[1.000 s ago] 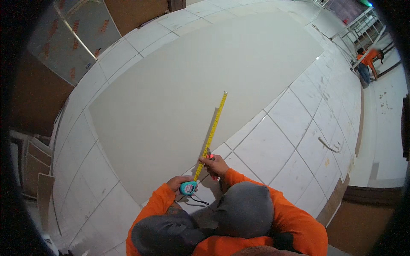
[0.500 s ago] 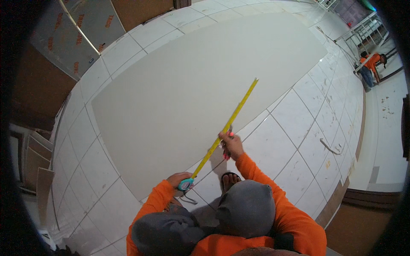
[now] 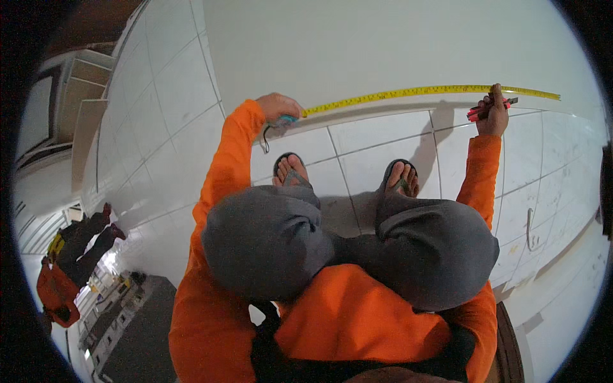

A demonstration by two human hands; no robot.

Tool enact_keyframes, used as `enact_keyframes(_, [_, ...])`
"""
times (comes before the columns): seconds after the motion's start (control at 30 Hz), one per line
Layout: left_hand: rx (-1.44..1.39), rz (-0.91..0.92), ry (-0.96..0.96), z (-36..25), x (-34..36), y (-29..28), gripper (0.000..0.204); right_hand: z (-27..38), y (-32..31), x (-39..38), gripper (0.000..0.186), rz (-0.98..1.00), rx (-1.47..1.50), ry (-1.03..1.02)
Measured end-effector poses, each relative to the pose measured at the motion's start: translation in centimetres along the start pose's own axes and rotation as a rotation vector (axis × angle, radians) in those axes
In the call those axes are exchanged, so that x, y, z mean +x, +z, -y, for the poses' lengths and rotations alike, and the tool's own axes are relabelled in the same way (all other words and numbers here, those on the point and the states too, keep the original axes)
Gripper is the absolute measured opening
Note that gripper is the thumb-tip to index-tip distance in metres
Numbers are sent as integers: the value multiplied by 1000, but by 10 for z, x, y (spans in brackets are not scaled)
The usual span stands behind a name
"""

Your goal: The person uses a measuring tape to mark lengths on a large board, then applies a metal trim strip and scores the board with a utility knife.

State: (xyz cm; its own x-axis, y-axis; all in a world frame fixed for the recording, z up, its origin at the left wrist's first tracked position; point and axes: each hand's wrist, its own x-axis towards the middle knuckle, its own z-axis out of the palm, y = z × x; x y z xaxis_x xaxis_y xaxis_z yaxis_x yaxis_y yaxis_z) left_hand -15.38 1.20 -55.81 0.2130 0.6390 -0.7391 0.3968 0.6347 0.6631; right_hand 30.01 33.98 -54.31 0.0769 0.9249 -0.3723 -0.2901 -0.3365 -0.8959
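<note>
My left hand (image 3: 280,108) is closed round the teal case of a tape measure (image 3: 288,119), at the near left edge of a large pale board (image 3: 383,45). From the case, the yellow blade (image 3: 396,93) runs rightward over the board, close to its near edge. My right hand (image 3: 493,116) pinches the blade well along its length; the free end reaches past my fingers to the right. Also in that hand is a slim red-and-black tool (image 3: 476,113), which looks like a utility knife and is partly hidden by the fingers. A dark wrist strap (image 3: 265,139) hangs from the case.
White floor tiles (image 3: 377,137) lie between the board and my sandalled feet (image 3: 290,169). Board offcuts (image 3: 89,137) lean at the left. Another person in orange (image 3: 59,290) is at the lower left. A curved strip (image 3: 529,230) lies on the tiles at right.
My view has turned, so the board's near edge and the tape now run nearly level across it. My hands are farther apart, the right one farther along the blade toward its free end.
</note>
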Motion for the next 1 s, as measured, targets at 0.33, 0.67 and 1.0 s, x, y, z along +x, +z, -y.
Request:
enact_keyframes(0.33, [288, -145, 53, 14, 4, -15, 31, -25, 15, 5, 26, 38, -33, 43])
enact_keyframes(0.67, [734, -373, 336, 67, -14, -35, 24, -59, 23, -7, 28, 148, -79, 200])
enact_keyframes(1.0, [-368, -454, -499, 42, -14, -10, 22, -91, -12, -24, 23, 129, -222, 323])
